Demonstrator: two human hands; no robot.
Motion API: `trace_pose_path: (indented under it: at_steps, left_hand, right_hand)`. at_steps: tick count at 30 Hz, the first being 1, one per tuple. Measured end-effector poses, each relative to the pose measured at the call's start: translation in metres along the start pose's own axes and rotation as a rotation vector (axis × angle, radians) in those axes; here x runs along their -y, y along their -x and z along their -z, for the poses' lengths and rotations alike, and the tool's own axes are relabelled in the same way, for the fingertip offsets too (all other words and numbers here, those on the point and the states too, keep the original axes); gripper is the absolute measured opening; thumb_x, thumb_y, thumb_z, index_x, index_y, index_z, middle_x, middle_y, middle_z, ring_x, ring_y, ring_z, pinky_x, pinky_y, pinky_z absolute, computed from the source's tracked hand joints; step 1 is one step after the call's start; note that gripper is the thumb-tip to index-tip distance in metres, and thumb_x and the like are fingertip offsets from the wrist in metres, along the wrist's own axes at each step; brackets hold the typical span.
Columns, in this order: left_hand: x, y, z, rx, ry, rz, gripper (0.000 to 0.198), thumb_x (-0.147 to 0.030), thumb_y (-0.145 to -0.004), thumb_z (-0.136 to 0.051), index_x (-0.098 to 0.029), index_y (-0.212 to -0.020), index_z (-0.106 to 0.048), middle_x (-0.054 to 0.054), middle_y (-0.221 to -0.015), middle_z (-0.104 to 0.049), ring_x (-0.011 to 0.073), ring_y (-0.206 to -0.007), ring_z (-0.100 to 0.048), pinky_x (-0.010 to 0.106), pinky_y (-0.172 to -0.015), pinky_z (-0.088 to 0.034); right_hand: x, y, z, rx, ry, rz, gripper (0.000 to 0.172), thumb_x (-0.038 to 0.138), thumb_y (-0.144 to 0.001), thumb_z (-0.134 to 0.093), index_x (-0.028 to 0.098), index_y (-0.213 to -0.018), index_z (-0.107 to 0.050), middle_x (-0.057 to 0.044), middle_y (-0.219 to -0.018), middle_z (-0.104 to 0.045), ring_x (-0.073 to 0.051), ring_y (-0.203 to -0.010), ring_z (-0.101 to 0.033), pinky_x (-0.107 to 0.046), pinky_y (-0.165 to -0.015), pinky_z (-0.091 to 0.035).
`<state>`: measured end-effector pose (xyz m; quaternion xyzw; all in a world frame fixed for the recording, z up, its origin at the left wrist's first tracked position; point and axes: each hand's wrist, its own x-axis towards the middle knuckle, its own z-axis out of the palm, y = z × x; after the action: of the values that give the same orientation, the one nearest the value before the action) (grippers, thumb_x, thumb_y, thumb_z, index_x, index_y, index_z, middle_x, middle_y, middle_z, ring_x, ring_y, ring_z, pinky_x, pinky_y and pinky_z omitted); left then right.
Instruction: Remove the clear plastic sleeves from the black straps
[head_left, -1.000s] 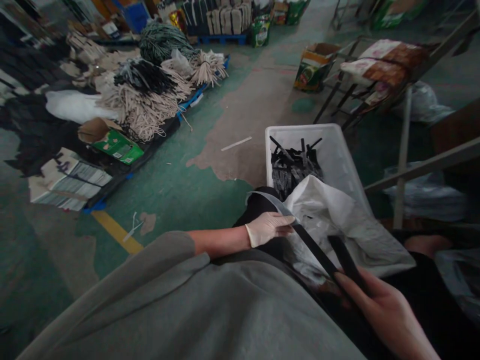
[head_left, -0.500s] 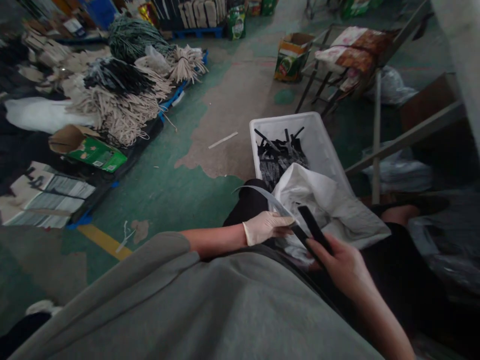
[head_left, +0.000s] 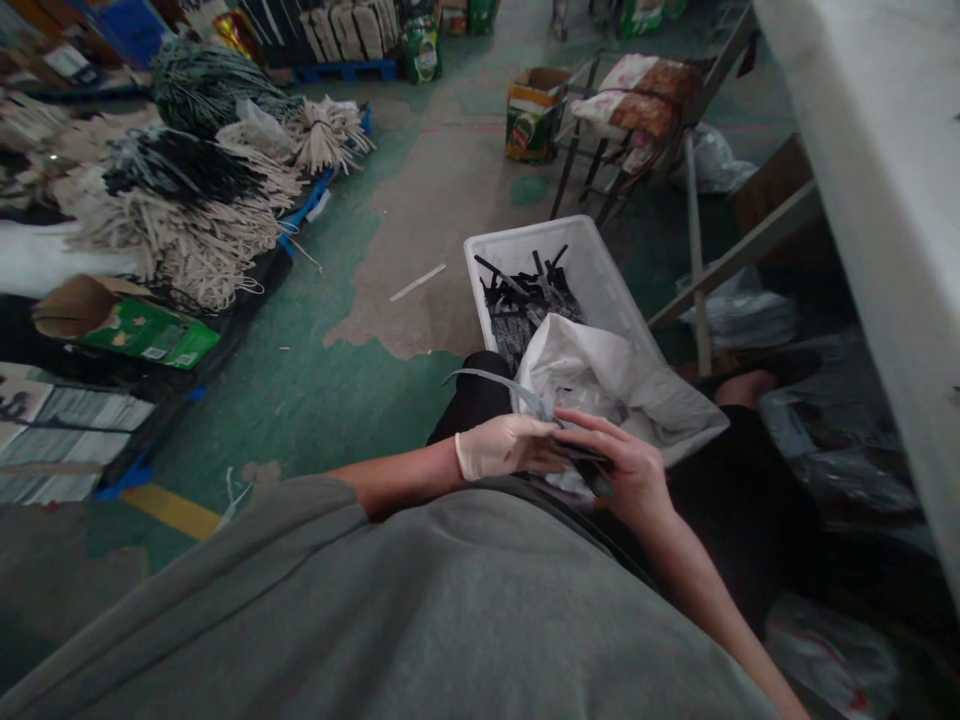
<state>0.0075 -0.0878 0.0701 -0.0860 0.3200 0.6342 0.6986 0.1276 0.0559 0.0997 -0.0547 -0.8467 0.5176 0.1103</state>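
Observation:
My left hand (head_left: 504, 446), in a pale glove, is closed on a long flat strip (head_left: 495, 378) whose thin grey end curves out to the left. My bare right hand (head_left: 628, 472) meets it from the right, its fingers over the dark part of the strip at the left fingertips. Much of the strip is hidden between the two hands. Just beyond them, a white woven sack (head_left: 634, 375) lies open on my lap, with clear plastic at its mouth. A white plastic bin (head_left: 616, 268) behind the sack holds a heap of black strips (head_left: 529, 300).
To the right are a white table edge (head_left: 840, 200) and a metal-framed chair (head_left: 600, 160) with a cushion. Bundles of pale cords (head_left: 202, 235) and a green carton (head_left: 142, 330) lie at left. A loose pale strip (head_left: 418, 283) is on the floor.
My right hand has moved left to my left hand, and the black strip end that stood up from it is now covered. The view has shifted to the right.

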Motion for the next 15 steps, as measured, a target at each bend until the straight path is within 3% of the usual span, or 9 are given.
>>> trace_pose_path:
  at_steps: [3, 5, 6, 8, 10, 11, 13, 15]
  left_hand:
    - [0.003, -0.007, 0.004, 0.130, 0.035, 0.089, 0.025, -0.026, -0.087, -0.055, -0.008, -0.099, -0.068, 0.015, -0.098, -0.073, 0.0235, -0.093, -0.069, 0.035, -0.088, -0.049]
    - [-0.010, -0.010, 0.018, 0.095, 0.114, 0.119, 0.037, -0.037, -0.091, -0.050, -0.008, -0.105, -0.066, 0.018, -0.103, -0.071, 0.0271, -0.096, -0.069, 0.039, -0.085, -0.051]
    - [-0.021, -0.011, 0.029, 0.006, 0.173, 0.071, 0.041, -0.042, -0.093, -0.047, -0.008, -0.106, -0.065, 0.018, -0.100, -0.071, 0.0271, -0.092, -0.069, 0.039, -0.081, -0.052]
    - [-0.049, -0.011, 0.052, -0.277, 0.313, -0.155, 0.044, -0.044, -0.096, -0.043, -0.006, -0.103, -0.064, 0.016, -0.085, -0.072, 0.0234, -0.077, -0.070, 0.036, -0.073, -0.053]
    - [-0.080, -0.008, 0.072, -0.521, 0.425, -0.404, 0.040, -0.037, -0.099, -0.037, -0.006, -0.104, -0.062, 0.010, -0.071, -0.069, 0.0166, -0.063, -0.066, 0.030, -0.068, -0.052]
    - [-0.093, -0.007, 0.077, -0.585, 0.456, -0.505, 0.037, -0.033, -0.100, -0.034, -0.008, -0.107, -0.061, 0.007, -0.067, -0.067, 0.0139, -0.060, -0.065, 0.027, -0.066, -0.052]
    - [-0.110, -0.008, 0.076, -0.577, 0.442, -0.641, 0.032, -0.028, -0.101, -0.033, -0.013, -0.109, -0.060, 0.003, -0.068, -0.067, 0.0105, -0.059, -0.064, 0.023, -0.065, -0.051]
    - [-0.110, -0.015, 0.059, -0.448, 0.329, -0.664, 0.028, -0.026, -0.100, -0.037, -0.016, -0.109, -0.061, 0.003, -0.075, -0.069, 0.0107, -0.063, -0.066, 0.022, -0.064, -0.051]
  right_hand:
    - [0.005, 0.000, 0.002, -0.095, -0.021, -0.135, 0.018, 0.030, -0.081, -0.064, 0.023, -0.091, -0.076, -0.006, -0.097, -0.076, -0.021, -0.078, -0.070, -0.033, -0.071, -0.057]
    - [0.010, 0.012, 0.016, -0.213, -0.061, -0.276, 0.017, 0.035, -0.079, -0.066, 0.024, -0.087, -0.076, -0.005, -0.082, -0.075, -0.016, -0.052, -0.060, -0.030, -0.051, -0.051]
    - [0.012, 0.021, 0.027, -0.264, -0.093, -0.337, 0.016, 0.036, -0.079, -0.067, 0.024, -0.084, -0.076, -0.005, -0.077, -0.073, -0.013, -0.043, -0.052, -0.029, -0.043, -0.046]
    - [0.017, 0.044, 0.053, -0.290, -0.154, -0.418, 0.014, 0.039, -0.075, -0.070, 0.026, -0.077, -0.075, -0.006, -0.076, -0.073, -0.010, -0.036, -0.042, -0.028, -0.034, -0.037]
    - [0.018, 0.068, 0.075, -0.233, -0.183, -0.461, 0.019, 0.046, -0.071, -0.073, 0.027, -0.068, -0.074, -0.008, -0.075, -0.072, -0.010, -0.031, -0.040, -0.029, -0.029, -0.034]
    - [0.018, 0.077, 0.082, -0.191, -0.196, -0.476, 0.024, 0.050, -0.069, -0.074, 0.027, -0.065, -0.074, -0.009, -0.073, -0.072, -0.011, -0.030, -0.040, -0.029, -0.028, -0.033]
    - [0.016, 0.089, 0.086, -0.141, -0.214, -0.502, 0.032, 0.056, -0.069, -0.071, 0.025, -0.063, -0.072, -0.010, -0.068, -0.070, -0.011, -0.029, -0.040, -0.029, -0.028, -0.034]
    - [0.013, 0.088, 0.077, -0.192, -0.183, -0.506, 0.040, 0.060, -0.075, -0.063, 0.022, -0.064, -0.070, -0.008, -0.066, -0.070, -0.009, -0.030, -0.039, -0.027, -0.030, -0.033]
